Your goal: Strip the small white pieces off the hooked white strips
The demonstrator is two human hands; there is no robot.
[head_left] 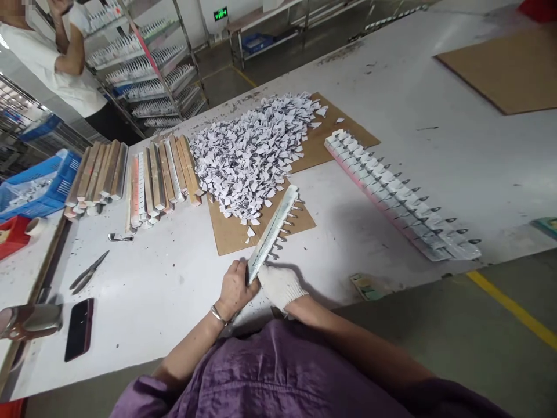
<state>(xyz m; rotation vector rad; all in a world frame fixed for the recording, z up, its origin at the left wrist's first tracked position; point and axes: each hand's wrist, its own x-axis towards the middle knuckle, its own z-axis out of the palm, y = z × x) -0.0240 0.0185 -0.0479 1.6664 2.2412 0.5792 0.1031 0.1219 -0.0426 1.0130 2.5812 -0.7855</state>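
My left hand, bare with a bracelet at the wrist, is wrapped around the lower end of a long white-coated bar. The bar tilts away from me, with a row of small metal clips along its right side. Against the bar's near right edge is my right hand in a white knit glove. Its fingers look curled, and what they hold is hidden. Just beyond the bar, a heap of small white angular pieces lies on brown cardboard.
Clip bars loaded with pieces lie at right. Wooden bars, a blue crate, pliers, a phone and a cup are at left. Behind stand a person and a loaded rack.
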